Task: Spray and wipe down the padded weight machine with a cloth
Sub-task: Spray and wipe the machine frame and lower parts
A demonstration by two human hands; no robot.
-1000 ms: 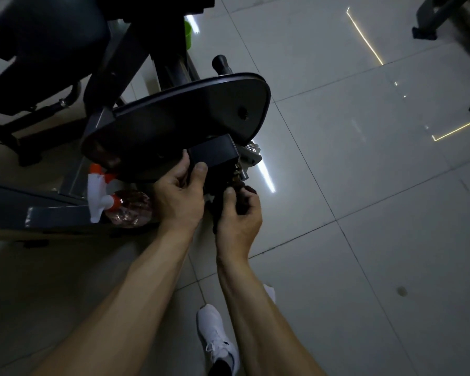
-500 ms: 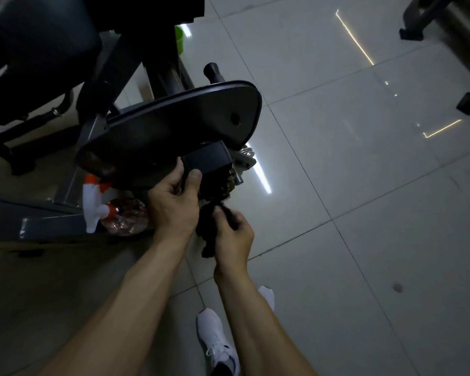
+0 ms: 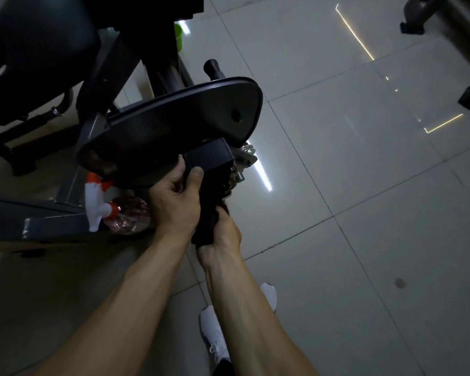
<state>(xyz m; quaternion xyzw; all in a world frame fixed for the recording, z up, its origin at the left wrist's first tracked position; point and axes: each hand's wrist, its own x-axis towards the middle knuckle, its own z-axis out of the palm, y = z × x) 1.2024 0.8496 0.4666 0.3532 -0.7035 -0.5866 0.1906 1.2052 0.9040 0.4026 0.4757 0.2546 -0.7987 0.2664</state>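
Under the machine's pad (image 3: 174, 123), the left hand (image 3: 174, 202) grips the bracket (image 3: 209, 157); the right hand (image 3: 224, 234) clutches the dark cloth (image 3: 209, 204) just below it. At left, the spray bottle (image 3: 111, 210) lies by the frame (image 3: 52, 223). Wiping is judged under way; how much remains cannot be told.

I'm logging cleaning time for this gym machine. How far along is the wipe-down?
Done, apparently: spraying, since the spray bottle lies by the frame, in neither hand. In hand: the left hand grips the grey bracket under the pad while the right hand holds the dark cloth just below it. Left: unclear; no wet or wiped areas show, so the other pad may need doing.
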